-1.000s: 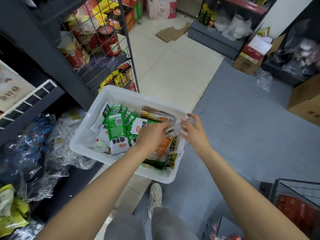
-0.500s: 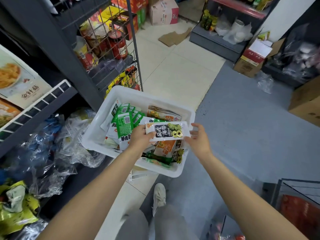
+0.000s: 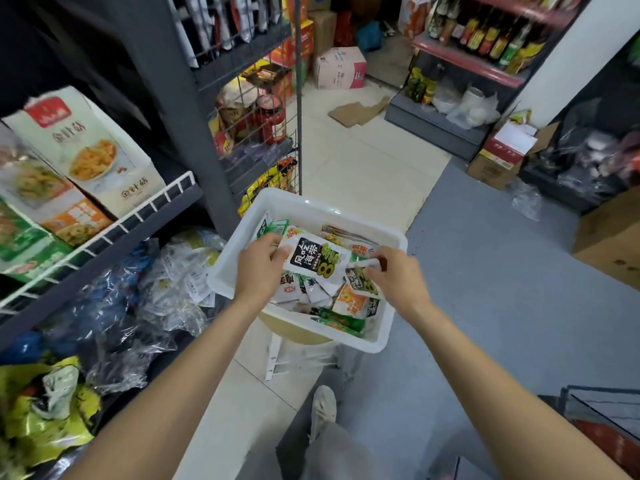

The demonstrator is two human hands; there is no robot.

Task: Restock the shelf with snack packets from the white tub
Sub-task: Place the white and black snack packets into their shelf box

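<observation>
The white tub [image 3: 380,342] rests on a low stool in front of me and holds several snack packets in green, orange and white. My left hand [image 3: 260,270] grips the left edge of a white-and-black seaweed packet [image 3: 313,259], lifted just above the pile. At the tub's right side, my right hand [image 3: 398,280] pinches the edge of a second, smaller packet [image 3: 358,279] of the same design. The dark grey shelf [image 3: 149,221] with a white wire rail is at my left and carries snack boxes [image 3: 86,150].
A wire rack [image 3: 263,119] with jars and packets stands just behind the tub. Crumpled plastic bags [image 3: 121,306] fill the lower shelf at left. Cardboard boxes [image 3: 498,161] and a bottle shelf [image 3: 485,46] sit across the aisle. My shoe [image 3: 323,410] is below the tub.
My hands lifted the seaweed packet out of the tub. My right hand then let go of it and took hold of a second packet. The view tilted up toward the shelf.
</observation>
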